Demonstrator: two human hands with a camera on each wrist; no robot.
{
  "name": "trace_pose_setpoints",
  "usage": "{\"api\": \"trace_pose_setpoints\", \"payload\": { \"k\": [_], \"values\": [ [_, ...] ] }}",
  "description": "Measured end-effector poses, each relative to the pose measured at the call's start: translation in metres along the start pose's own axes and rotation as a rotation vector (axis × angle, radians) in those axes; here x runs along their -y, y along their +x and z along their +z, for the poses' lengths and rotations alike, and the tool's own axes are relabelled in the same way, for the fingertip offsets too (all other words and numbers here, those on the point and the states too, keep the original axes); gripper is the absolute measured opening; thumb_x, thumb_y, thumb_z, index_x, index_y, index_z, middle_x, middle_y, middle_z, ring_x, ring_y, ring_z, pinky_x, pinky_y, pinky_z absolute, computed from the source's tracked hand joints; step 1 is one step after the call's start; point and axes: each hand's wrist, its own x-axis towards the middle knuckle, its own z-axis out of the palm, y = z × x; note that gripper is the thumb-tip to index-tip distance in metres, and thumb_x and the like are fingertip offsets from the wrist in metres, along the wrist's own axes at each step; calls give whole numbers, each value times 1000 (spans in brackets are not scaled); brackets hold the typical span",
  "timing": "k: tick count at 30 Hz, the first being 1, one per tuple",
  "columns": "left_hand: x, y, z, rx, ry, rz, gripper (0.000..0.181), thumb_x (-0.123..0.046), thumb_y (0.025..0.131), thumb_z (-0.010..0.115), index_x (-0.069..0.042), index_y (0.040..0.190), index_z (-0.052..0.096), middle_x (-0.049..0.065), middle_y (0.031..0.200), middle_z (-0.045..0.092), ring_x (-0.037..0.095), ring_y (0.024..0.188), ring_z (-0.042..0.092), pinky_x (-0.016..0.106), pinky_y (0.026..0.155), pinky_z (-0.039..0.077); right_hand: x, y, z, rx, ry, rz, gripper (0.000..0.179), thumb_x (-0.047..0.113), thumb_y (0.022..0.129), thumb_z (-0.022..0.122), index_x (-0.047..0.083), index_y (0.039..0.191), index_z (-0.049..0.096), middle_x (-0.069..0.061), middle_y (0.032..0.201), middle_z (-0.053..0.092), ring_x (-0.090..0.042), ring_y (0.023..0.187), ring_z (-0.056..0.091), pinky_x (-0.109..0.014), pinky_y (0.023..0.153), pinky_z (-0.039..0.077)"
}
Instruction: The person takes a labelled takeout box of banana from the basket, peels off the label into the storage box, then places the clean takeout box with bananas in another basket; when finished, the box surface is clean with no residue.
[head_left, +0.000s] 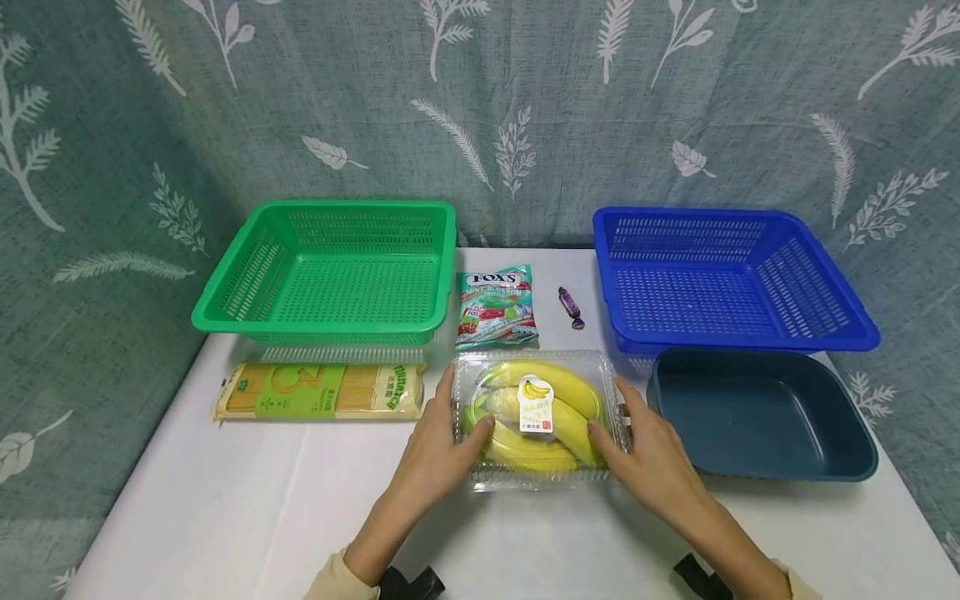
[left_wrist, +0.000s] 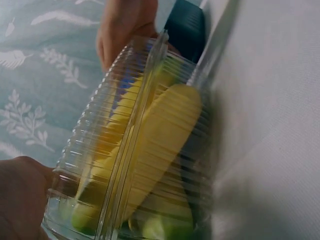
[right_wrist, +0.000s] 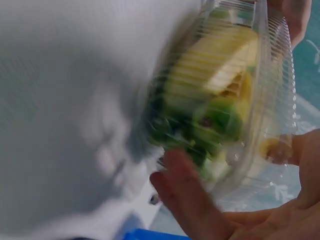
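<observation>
A clear plastic clamshell box [head_left: 536, 480] of yellow bananas [head_left: 543, 375] is held between two hands at the middle of the table. A white label [head_left: 536, 404] with a banana picture sits on its lid. The left hand [head_left: 442, 454] grips the box's left side, thumb over the lid and fingers along the wall. On the opposite side the right hand [head_left: 660, 458] grips it likewise, its thumb on the lid's edge. In the right wrist view the bananas' green stem ends [right_wrist: 220, 120] show through the ribbed wall, close to the right fingers [right_wrist: 185, 190].
A green basket [head_left: 322, 332] stands at the back left, a blue basket [head_left: 738, 340] at the back right. Between them lie a FOX'S candy bag [head_left: 495, 308] and a small purple-wrapped candy [head_left: 571, 307]. Noodles in a packet [head_left: 318, 392] lie left; a dark teal tub [head_left: 765, 417] stands right.
</observation>
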Motion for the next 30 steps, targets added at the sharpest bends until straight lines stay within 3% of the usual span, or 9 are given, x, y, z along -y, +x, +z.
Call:
{"api": "trace_pose_setpoints", "payload": {
  "k": [4,9,12,17,23,30],
  "values": [
    [0,0,-1,3,5,-11,90,-38,93,65,-14,162,12,25,153,36,42,141,34,63,107,32,7,4,-8,-57,-115,-74,81,40,95,66,2,156,29,-28,138,52,-46,111,60,-64,83,50],
    [1,0,-1,-8,4,-9,90,-37,93,66,-13,162,13,26,152,38,42,140,35,62,107,33,19,18,-17,-141,-167,-264,59,27,91,72,1,141,55,-25,137,53,-46,118,54,-66,87,47],
    [1,-1,-1,-8,0,-7,90,-38,93,66,-13,162,13,27,151,39,42,139,36,62,107,33,26,31,-21,-138,-163,-380,43,23,89,74,3,127,67,-21,128,59,-40,114,57,-60,86,49],
    [2,0,-1,3,-7,-4,90,-40,93,64,-14,162,12,28,150,40,42,138,38,61,107,34,39,55,-20,7,-171,-491,32,24,90,74,8,117,74,-6,110,66,-24,95,62,-42,74,53],
    [2,0,0,6,-18,3,90,-40,93,65,-14,162,12,28,150,40,42,138,38,61,106,35,51,76,-9,214,-215,-525,29,25,92,71,11,117,74,-1,102,65,-16,81,57,-29,65,48],
    [1,-1,-1,4,-19,-7,90,-40,93,64,-14,162,13,27,150,40,41,138,38,61,106,36,58,83,-4,248,-266,-556,22,23,89,75,14,108,78,0,96,61,-14,77,50,-29,63,45]
  ]
}}
